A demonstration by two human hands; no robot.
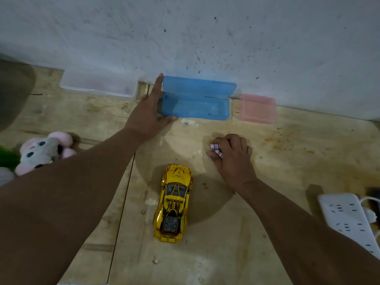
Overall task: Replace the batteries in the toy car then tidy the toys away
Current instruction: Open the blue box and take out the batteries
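Note:
A shiny gold toy car [174,203] stands on the wooden table, nose pointing away from me. Beyond it, against the wall, lies a blue plastic case [196,106] with its lid open and leaning back. My left hand [149,112] touches the case's left end with straight fingers, the thumb along its front corner. Right of the car, my right hand [231,155] rests on the table with fingers curled round white batteries [217,150] with red and blue print.
A clear plastic case [98,87] sits at the wall to the left, a pink one [258,109] to the right of the blue case. A grey and pink plush toy [44,151] lies at the left edge. A white power strip [349,217] lies at the right.

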